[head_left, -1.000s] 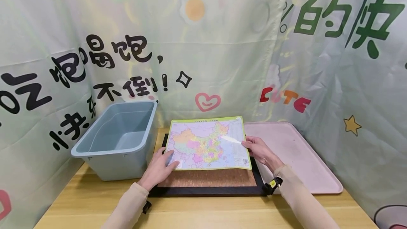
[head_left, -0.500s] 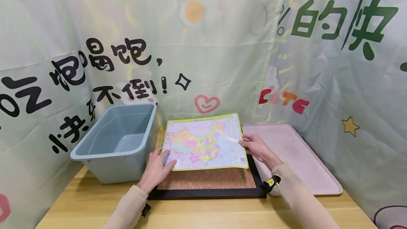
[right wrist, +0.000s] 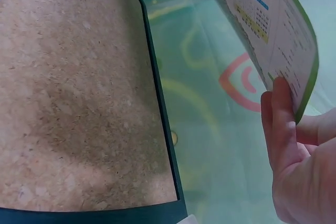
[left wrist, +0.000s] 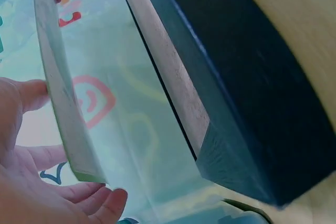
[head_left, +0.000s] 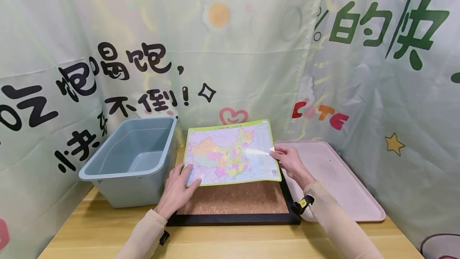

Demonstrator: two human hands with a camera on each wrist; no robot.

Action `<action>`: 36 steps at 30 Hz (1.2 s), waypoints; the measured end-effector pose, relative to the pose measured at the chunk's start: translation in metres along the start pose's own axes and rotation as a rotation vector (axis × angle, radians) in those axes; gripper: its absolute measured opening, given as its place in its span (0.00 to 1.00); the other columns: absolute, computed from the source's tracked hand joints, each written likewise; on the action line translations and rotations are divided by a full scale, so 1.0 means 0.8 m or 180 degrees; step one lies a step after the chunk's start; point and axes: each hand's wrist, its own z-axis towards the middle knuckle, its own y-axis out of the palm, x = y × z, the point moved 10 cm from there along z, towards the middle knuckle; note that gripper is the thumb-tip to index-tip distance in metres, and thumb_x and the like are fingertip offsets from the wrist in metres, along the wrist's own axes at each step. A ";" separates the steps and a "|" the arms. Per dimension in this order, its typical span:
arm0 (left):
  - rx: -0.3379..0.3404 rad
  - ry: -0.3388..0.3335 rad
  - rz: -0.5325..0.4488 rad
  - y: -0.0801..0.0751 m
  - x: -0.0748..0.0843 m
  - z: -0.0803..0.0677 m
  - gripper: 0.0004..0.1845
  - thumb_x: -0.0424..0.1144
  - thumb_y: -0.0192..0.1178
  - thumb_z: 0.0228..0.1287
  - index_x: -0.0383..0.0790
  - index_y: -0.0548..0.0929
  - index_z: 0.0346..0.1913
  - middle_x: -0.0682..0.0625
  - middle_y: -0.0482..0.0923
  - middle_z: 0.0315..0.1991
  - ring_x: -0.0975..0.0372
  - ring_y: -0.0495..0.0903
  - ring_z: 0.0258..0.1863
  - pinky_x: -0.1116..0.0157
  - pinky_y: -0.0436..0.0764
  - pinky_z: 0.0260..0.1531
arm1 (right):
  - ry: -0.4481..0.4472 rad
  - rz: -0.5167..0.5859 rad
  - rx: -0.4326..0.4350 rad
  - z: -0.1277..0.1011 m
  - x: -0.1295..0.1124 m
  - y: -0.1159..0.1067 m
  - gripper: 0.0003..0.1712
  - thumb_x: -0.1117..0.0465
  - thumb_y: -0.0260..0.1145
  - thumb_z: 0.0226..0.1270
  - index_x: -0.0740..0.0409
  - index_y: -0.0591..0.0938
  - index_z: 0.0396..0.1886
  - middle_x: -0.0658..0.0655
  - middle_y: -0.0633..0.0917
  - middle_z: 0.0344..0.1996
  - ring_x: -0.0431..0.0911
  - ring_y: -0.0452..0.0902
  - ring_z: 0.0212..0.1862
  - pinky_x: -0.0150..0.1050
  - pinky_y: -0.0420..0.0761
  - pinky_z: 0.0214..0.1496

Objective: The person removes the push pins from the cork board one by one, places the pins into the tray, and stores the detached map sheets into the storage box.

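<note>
A grey bin (head_left: 131, 159) stands at the worktop's (head_left: 93, 231) left; the left hand (head_left: 177, 189) pinches the map sheet's (head_left: 230, 153) lower left corner, fingers clamped; the sheet tilts up above the cork board (head_left: 233, 201); the right hand (head_left: 289, 162) grips its right edge beside a pink tray (head_left: 341, 179).

Map sheet (head_left: 230, 153) lifted higher off corkboard (head_left: 235, 199), far edge up.

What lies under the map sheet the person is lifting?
Under the map sheet, held by the left hand and right hand, is a black-framed cork board. Its near cork surface shows bare; the sheet hides the far part in the head view.
</note>
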 end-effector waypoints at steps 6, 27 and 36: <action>0.0112 0.0227 0.0075 -0.004 0.012 -0.005 0.31 0.51 0.65 0.64 0.37 0.75 0.64 0.34 0.67 0.65 0.41 0.65 0.66 0.39 0.68 0.59 | 0.0015 0.0070 0.0099 0.004 -0.004 -0.005 0.27 0.64 0.61 0.72 0.69 0.71 0.67 0.67 0.83 0.55 0.36 0.83 0.35 0.33 0.84 0.37; 0.0253 0.0628 0.0330 -0.003 0.040 -0.019 0.26 0.47 0.67 0.62 0.37 0.80 0.59 0.35 0.73 0.62 0.43 0.71 0.63 0.42 0.70 0.60 | -0.0155 0.0376 0.0315 0.029 -0.052 -0.011 0.26 0.61 0.60 0.74 0.64 0.72 0.68 0.64 0.81 0.55 0.36 0.83 0.35 0.33 0.84 0.35; 0.0133 0.1112 0.0679 0.007 0.051 -0.028 0.26 0.47 0.67 0.63 0.41 0.80 0.61 0.38 0.73 0.64 0.44 0.70 0.65 0.42 0.69 0.61 | -0.0039 0.0664 0.0320 0.039 -0.058 -0.001 0.25 0.63 0.59 0.73 0.63 0.72 0.68 0.61 0.81 0.54 0.37 0.83 0.36 0.33 0.84 0.35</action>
